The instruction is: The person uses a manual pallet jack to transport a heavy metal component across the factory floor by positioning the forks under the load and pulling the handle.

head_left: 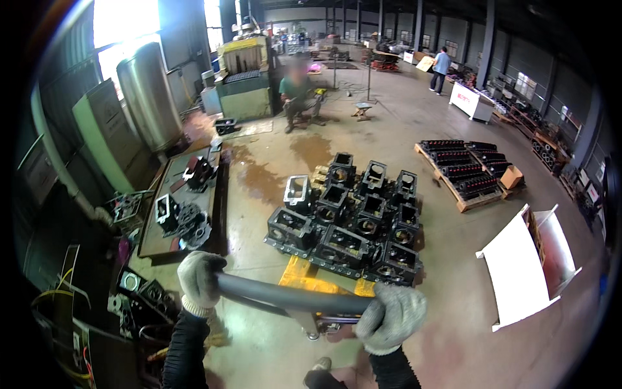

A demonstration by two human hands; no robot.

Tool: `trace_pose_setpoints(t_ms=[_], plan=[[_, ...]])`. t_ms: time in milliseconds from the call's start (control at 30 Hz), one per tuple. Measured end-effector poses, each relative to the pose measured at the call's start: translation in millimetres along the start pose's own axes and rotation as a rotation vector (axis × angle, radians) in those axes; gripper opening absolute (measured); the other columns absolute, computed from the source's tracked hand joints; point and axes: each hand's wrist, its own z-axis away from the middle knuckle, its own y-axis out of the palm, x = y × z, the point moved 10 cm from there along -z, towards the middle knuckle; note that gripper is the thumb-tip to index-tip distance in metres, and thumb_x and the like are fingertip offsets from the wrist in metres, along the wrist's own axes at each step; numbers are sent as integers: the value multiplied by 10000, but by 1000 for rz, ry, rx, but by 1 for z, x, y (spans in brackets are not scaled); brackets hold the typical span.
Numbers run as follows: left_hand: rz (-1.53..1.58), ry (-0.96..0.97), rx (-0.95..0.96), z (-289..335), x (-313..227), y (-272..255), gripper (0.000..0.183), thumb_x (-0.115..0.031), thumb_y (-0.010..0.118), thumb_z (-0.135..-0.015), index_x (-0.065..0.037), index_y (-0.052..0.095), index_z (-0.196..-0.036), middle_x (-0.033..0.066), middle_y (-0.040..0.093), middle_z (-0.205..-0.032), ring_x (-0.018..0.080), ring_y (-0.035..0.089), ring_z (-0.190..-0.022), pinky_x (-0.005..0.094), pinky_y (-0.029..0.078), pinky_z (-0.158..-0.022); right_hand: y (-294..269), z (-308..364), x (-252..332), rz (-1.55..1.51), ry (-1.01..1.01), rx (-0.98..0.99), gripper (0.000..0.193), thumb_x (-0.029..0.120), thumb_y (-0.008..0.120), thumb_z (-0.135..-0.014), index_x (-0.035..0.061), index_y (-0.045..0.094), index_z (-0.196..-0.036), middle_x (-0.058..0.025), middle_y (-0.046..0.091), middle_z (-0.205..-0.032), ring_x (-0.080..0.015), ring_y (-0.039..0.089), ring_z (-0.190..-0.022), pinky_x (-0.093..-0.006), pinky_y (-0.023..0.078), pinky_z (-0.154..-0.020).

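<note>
My left hand (201,280), in a grey knit glove, is closed round the left end of a dark tubular handle (291,296). On the handle's right end my right hand (392,318), gloved alike, is wrapped too. The handle belongs to a yellow pallet truck (307,275), whose front part shows just beyond the bar. Past it, several black metal engine housings (340,248) with open frames stand close together in rows. A bit of wooden pallet (319,175) shows among them. One housing (298,191) at the far left has a pale top face.
Left stands a metal workbench (152,227) with castings. Near its front lie more metal parts (146,295). To the right are a loaded pallet (463,168) and a white panelled box (518,272). One person (298,94) sits ahead; another (440,68) stands farther off. Wet stains (253,175) mark the floor.
</note>
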Motion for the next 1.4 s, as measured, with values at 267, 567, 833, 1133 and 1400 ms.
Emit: trace_pose_setpoints(t_ms=[267,567,833,1133,1400], plan=[[-13,72,114,-67,106,91,188,-227,671,-733,-46,691,-778,117,671,-734,284,668,-641,361,509,-582,64,-18,3,-43,110,250,184,200,649,-810,79,673,-947,-53,654,-839,-273,635,-768,-417,470,-754],[208,106,242,-105,157,213,57,-144,678,-710,-120,719,-743,76,649,-635,315,647,-594,417,508,-561,129,40,-57,165,-29,277,261,254,632,-913,30,700,-1027,-110,705,-997,-294,668,-852,-457,533,-775],[520,232,262,-174,120,283,181,-15,626,-737,-52,738,-874,164,649,-696,363,629,-622,393,499,-579,125,-32,-100,549,208,40,246,230,605,-952,8,691,-1014,-158,694,-967,-360,655,-883,-514,503,-838],[565,381,332,-237,114,347,166,-45,603,-731,-68,705,-859,121,629,-740,356,625,-696,428,518,-660,157,-73,-161,586,255,-129,152,124,538,-889,19,645,-870,-127,654,-816,-327,612,-738,-460,478,-733],[495,263,260,-283,152,460,177,-50,596,-787,-32,685,-939,168,679,-865,373,653,-809,436,534,-759,194,-101,-184,655,218,-51,193,107,556,-937,-24,692,-980,-143,701,-902,-345,654,-821,-459,507,-786]])
